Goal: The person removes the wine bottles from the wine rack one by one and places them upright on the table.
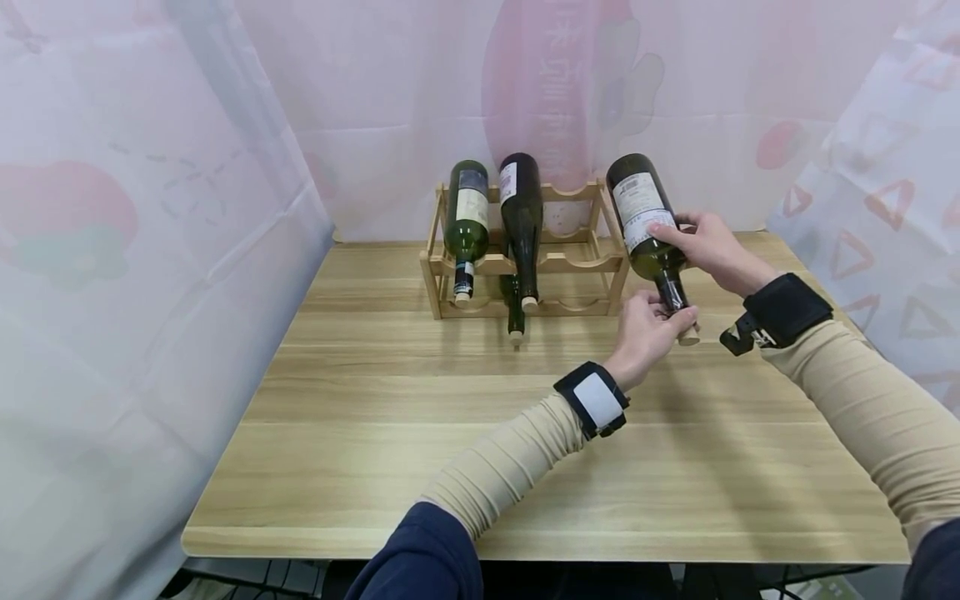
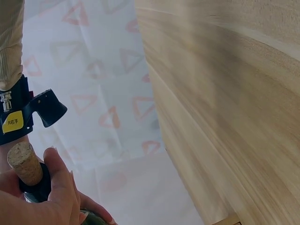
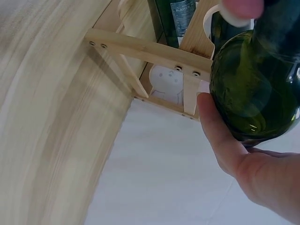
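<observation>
A dark green wine bottle with a white label is held tilted above the table, its corked neck pointing down toward the person. My right hand grips its body near the shoulder. Around the neck, just above the cork, curl the fingers of my left hand. In the right wrist view, the green glass of the bottle fills the upper right, with my right hand beneath it. Left of the held bottle stands a wooden wine rack.
On the rack's upper tier lie a green bottle and a darker bottle, necks forward. A third bottle lies on the lower tier. The rack stands at the back of the wooden table, before a patterned curtain.
</observation>
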`<move>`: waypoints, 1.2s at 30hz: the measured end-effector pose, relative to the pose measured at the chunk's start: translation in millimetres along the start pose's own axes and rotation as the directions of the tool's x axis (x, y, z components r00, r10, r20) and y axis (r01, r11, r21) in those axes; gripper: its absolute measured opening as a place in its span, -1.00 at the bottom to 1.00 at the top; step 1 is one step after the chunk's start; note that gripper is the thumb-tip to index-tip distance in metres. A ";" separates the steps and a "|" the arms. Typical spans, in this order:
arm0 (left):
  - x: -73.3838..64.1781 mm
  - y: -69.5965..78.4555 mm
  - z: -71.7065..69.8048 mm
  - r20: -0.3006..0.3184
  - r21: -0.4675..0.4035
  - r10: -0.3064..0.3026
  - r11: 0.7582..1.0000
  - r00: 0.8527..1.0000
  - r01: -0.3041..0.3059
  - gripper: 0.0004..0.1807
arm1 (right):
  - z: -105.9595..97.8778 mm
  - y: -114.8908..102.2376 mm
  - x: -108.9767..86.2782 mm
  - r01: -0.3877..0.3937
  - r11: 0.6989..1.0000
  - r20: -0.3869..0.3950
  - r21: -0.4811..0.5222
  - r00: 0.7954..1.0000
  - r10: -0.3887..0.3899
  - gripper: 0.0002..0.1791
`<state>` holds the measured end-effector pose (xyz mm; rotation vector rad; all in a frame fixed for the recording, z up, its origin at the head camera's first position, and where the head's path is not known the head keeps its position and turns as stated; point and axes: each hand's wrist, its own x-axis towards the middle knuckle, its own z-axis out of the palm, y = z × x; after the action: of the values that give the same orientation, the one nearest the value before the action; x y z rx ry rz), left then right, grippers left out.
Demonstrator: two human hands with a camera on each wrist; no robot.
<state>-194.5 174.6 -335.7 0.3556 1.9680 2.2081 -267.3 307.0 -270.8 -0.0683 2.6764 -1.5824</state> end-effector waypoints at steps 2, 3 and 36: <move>-0.2 -0.8 1.3 0.004 -0.003 0.002 1.000 1.000 -0.002 -0.76 | -0.8 0.9 -1.5 0.003 1.000 -0.005 -0.003 1.000 -0.003 -0.17; -0.3 -1.3 1.8 0.007 -0.004 0.003 1.000 1.000 -0.003 -0.76 | -1.2 1.2 -2.3 0.003 1.000 -0.008 -0.006 1.000 -0.003 -0.16; -5.8 -6.2 16.0 0.052 0.034 -0.012 0.999 0.999 0.010 -0.74 | -14.0 13.6 -14.5 -0.031 0.999 -0.011 -0.037 0.999 0.031 -0.13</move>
<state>-184.7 189.0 -340.6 0.4024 1.9771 2.1391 -253.8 326.6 -275.9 -0.0194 2.7018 -1.5287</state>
